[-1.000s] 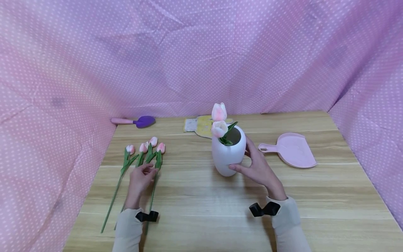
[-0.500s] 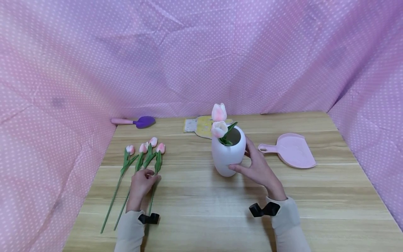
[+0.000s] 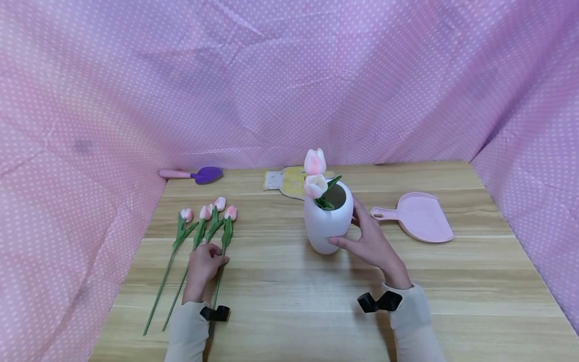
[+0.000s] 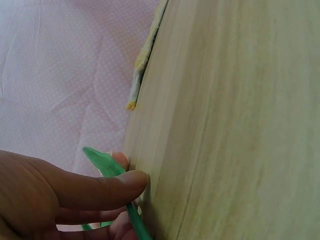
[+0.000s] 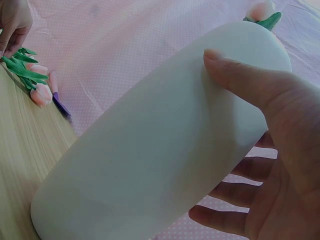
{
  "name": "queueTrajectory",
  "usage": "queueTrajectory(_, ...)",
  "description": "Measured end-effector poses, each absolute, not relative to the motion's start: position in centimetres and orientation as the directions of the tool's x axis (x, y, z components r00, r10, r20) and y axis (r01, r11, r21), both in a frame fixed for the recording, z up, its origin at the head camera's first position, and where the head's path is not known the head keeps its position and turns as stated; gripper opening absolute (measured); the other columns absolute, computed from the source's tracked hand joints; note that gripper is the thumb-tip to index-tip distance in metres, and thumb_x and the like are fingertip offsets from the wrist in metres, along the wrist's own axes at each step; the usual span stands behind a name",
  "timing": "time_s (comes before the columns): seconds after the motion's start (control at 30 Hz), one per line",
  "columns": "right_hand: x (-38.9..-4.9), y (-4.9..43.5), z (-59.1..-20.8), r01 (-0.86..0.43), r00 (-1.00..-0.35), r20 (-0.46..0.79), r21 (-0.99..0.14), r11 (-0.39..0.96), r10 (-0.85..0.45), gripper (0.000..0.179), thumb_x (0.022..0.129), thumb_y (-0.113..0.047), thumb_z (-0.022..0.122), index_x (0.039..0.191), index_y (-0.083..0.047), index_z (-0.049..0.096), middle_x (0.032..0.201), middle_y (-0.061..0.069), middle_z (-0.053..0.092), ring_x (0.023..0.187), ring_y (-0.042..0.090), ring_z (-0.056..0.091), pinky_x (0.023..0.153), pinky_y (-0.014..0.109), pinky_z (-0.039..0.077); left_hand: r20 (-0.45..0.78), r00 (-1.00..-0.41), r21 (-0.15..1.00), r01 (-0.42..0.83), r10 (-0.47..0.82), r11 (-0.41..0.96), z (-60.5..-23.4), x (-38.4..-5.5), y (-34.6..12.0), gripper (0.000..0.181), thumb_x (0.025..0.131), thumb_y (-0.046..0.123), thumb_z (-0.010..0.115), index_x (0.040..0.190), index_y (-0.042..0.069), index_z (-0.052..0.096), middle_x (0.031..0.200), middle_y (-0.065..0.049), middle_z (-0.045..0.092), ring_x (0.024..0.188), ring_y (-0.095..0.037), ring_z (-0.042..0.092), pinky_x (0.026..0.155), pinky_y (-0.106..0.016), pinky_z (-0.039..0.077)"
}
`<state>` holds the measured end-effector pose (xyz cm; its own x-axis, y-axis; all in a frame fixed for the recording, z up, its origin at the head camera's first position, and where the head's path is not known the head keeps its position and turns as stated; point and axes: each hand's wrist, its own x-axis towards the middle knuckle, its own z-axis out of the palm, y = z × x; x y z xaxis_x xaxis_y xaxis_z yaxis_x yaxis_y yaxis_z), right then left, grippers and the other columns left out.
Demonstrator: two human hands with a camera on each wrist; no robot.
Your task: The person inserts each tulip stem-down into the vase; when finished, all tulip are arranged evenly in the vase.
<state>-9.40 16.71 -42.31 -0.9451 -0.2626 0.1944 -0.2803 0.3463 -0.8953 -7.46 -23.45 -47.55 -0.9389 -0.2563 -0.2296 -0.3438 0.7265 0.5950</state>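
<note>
Several pink-and-white tulips with green stems lie on the left of the table, flower heads away from me. My left hand is over their stems and pinches the rightmost tulip below its leaf; the left wrist view shows the thumb pressed on the green stem. At the centre stands a white vase, tilted slightly in the head view, with a pair of tulips leaning out over its left rim. My right hand holds the vase's right side, thumb in front and fingers behind.
At the back left lies a trowel with a purple blade. A yellow glove-like flat piece lies behind the vase, and a pink dustpan is to its right. Pink dotted cloth hangs around the table.
My left hand has slid down along the stems toward me and its fingers have closed on the rightmost tulip's stem. The right hand and vase have stayed in place.
</note>
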Motion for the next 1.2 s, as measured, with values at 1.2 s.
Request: queueTrajectory(1.2, -9.4, 16.6, -42.4, -0.288, -0.944, 0.204, -0.891, 0.35, -0.258, 0.1, 0.077, -0.021, 0.088, 0.156, -0.03, 0.027, 0.149, 0.006, 0.051, 0.136, 0.03, 0.051, 0.111, 0.058, 0.048, -0.434, -0.867, 0.855, -0.482, -0.246, 0.19, -48.1, -7.2, -24.7, 0.024, 0.092, 0.0, 0.068, 0.112, -0.011, 0.061, 0.072, 0.009, 0.069, 0.063, -0.006, 0.065, 0.056, -0.022, 0.06)
